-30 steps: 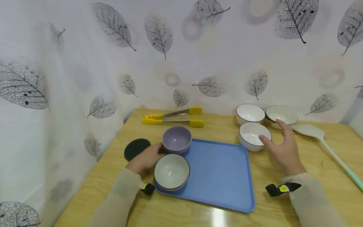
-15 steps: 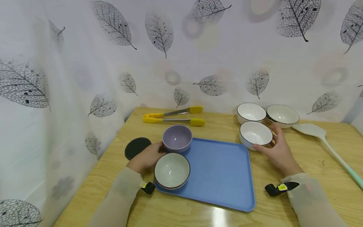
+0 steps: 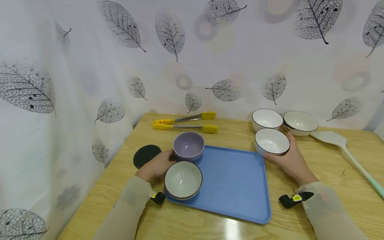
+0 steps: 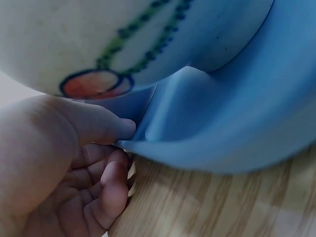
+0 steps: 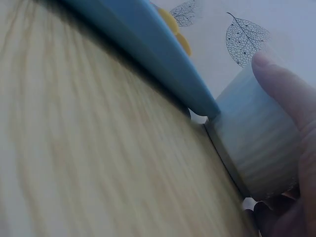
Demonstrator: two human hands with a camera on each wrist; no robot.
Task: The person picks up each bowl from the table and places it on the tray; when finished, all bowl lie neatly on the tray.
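My left hand [image 3: 156, 165] pinches the left rim of the blue tray [image 3: 234, 183]. In the left wrist view the thumb lies over the rim [image 4: 148, 146] and the fingers curl beside it. A purple bowl [image 3: 189, 146] and a pale bowl with a dark rim [image 3: 183, 180] stand on the tray's left side, next to that hand. Beyond the tray's far right corner, my right hand [image 3: 291, 163] grips a white bowl [image 3: 272, 141]. Its thumb presses the near side of the bowl [image 5: 261, 143], and the other fingers are partly hidden behind it.
A second white bowl [image 3: 267, 119] and a patterned bowl [image 3: 301, 122] stand behind the gripped one. At right lies a spatula [image 3: 330, 138] with a green handle. Yellow-tipped tongs [image 3: 189, 126] lie at the back, a black disc [image 3: 146, 156] at left. A leaf-print curtain [image 3: 180, 70] bounds the table.
My right hand has come down and left from above the white bowls, and its fingers have closed round the nearer one. The left hand stays at the tray's rim.
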